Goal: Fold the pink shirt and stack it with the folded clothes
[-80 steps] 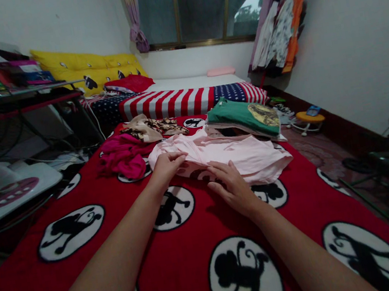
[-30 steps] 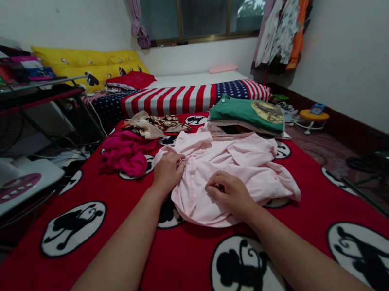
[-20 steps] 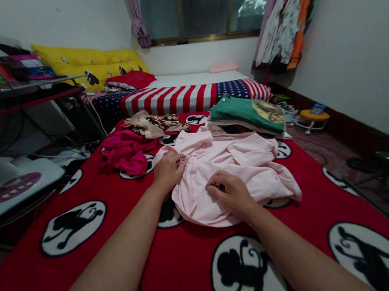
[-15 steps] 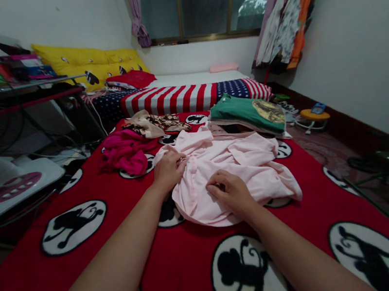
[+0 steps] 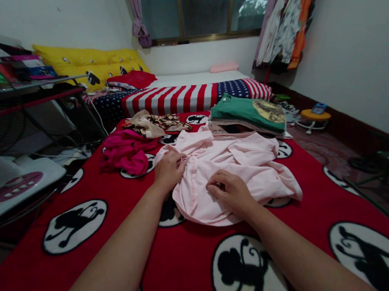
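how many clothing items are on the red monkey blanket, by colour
pale pink garment, under both hands: 1
magenta garment, bunched: 1
beige leopard-print garment: 1
green folded shirt, top of a stack: 1
Total: 4 told apart; the layers under the green shirt cannot be counted.

Pale pink garment (image 5: 241,162) lies rumpled (partly bunched) on the red blanket (image 5: 183,260).
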Action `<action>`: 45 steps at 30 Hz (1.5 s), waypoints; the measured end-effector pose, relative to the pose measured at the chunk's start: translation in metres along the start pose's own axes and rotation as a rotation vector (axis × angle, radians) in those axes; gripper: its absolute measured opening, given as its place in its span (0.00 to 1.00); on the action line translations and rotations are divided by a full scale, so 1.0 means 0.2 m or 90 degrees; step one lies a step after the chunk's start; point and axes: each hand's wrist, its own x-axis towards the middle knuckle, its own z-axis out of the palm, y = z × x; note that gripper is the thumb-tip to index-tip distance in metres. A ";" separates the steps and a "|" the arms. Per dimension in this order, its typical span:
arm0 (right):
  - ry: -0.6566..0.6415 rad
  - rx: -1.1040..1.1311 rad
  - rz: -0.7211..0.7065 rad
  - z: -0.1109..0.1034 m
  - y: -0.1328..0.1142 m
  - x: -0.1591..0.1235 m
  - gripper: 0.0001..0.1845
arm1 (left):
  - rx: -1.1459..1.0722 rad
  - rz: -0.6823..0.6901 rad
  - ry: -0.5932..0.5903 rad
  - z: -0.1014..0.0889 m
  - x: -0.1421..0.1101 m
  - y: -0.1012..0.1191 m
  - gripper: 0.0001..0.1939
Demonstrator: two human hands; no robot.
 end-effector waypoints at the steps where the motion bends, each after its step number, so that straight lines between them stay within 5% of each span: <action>1: 0.000 0.000 0.000 0.00 0.00 0.00 0.06 | -0.001 -0.001 0.000 0.00 0.00 0.00 0.13; 45: 0.003 -0.004 -0.003 0.00 0.00 0.01 0.06 | 0.008 -0.011 -0.010 0.00 0.00 0.01 0.14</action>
